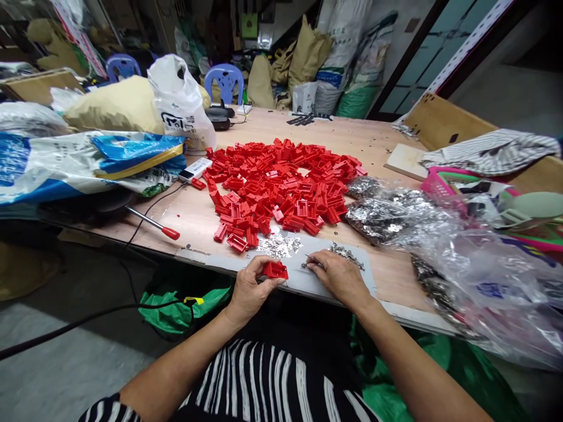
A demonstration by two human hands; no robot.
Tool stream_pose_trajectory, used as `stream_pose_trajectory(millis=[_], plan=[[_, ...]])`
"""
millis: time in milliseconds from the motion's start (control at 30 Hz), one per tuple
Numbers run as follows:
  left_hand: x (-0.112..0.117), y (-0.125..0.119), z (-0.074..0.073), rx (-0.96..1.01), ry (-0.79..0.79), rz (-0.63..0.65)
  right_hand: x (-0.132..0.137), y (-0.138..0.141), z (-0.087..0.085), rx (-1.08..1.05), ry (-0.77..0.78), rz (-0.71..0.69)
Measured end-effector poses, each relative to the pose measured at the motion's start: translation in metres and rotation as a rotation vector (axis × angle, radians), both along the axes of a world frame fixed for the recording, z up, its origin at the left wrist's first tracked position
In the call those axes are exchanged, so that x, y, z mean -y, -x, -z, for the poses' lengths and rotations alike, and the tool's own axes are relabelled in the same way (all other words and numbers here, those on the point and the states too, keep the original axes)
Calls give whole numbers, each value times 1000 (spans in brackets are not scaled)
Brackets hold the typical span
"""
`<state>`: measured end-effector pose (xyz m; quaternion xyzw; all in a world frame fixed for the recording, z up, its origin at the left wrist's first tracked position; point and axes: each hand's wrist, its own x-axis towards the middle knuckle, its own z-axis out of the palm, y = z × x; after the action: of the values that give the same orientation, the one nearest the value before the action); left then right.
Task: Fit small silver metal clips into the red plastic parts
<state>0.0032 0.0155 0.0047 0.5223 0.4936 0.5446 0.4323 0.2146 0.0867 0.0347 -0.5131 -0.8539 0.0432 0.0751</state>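
My left hand (250,292) grips a small red plastic housing (275,270) between thumb and fingers, its open side facing up toward me. At the grey mat (317,251), my right hand (341,275) is closed in a pinch around a thin metallic piece (310,259), too small to identify. Flat silvery metal pieces (279,245) lie in a loose patch just beyond my hands. Small darker metal parts (347,254) are heaped on the mat beyond my right hand. Behind them spreads a big pile of red plastic housings (281,181).
Clear plastic bags of metal parts (387,220) sit right of the pile, beside a pink basket (444,187). On the left are a red-tipped lever (169,232), a white power bank (196,169) with a cable, and bulky sacks (88,158). Green bags (185,308) hang below the table edge.
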Motion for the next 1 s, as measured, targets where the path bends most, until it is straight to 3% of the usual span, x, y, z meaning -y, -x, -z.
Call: stream_pose_trajectory(millis=[167, 400, 567, 800, 1000], plan=[[1, 2, -2, -162, -39, -33, 0, 0, -2, -106, 39, 5], [1, 1, -6, -390, -198, -83, 22, 21, -24, -474, 223, -79], [3, -1, -6, -414, -248, -74, 31, 36, -24, -435, 163, -155], [5, -2, -2, -431, -310, -46, 31, 39, -19, -416, 220, -157], [7, -5, -3, -387, -287, -109, 33, 40, -13, -604, 325, -124]])
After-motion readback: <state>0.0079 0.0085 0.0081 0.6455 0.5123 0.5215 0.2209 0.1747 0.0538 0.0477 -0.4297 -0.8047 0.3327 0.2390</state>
